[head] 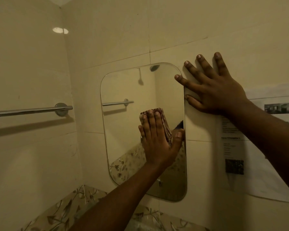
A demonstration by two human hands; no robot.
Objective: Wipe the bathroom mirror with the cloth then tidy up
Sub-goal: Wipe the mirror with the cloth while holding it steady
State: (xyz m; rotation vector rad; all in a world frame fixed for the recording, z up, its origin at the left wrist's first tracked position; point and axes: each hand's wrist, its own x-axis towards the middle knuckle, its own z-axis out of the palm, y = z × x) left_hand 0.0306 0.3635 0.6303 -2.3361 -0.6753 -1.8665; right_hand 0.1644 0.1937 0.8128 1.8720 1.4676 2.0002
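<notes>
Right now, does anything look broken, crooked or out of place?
Nothing broken or spilled. The mirror looks whole; the left hand presses the cloth flat on it. Only a printed sheet stuck on the wall beside it seems unusual.

Both arms reach out, both hands flat, palms turned away.
The left hand point(157, 140) sits lower, fingers straight and close together, pointing up, thumb out to the right; the right hand point(213, 92) sits higher, fingers fanned wide, its forearm entering from lower right.
</notes>
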